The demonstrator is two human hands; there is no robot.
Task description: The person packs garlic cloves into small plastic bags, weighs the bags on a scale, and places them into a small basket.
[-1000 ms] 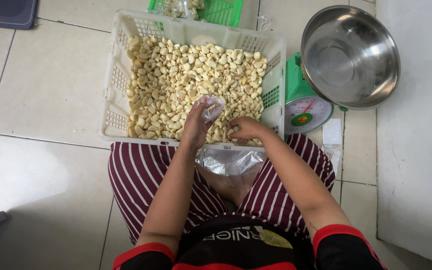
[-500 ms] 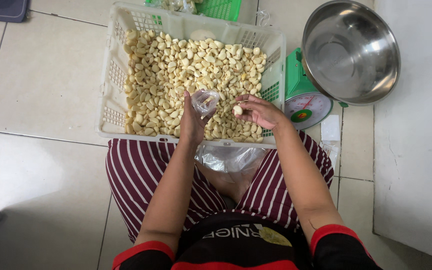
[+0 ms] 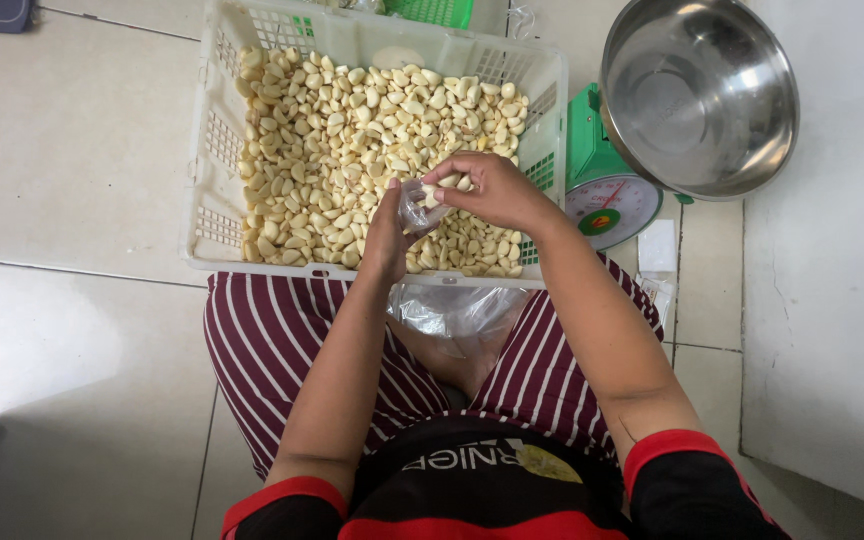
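Left hand (image 3: 389, 232) holding clear plastic bag (image 3: 418, 206), right hand (image 3: 487, 187) feeding peeled garlic cloves (image 3: 449, 181); white crate (image 3: 214, 190) beneath

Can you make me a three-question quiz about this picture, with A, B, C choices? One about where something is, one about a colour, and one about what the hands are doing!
1. Where is the steel bowl?
A. on the green scale
B. inside the white crate
C. on the lap

2. What colour are the garlic cloves?
A. purple
B. creamy white
C. green

3. What does the left hand hold?
A. a knife
B. nothing
C. a clear plastic bag

Answers: 1 A, the bowl sits atop the scale, right of the crate. 2 B, the cloves are peeled and pale. 3 C, it pinches the bag while the right hand brings cloves to it.
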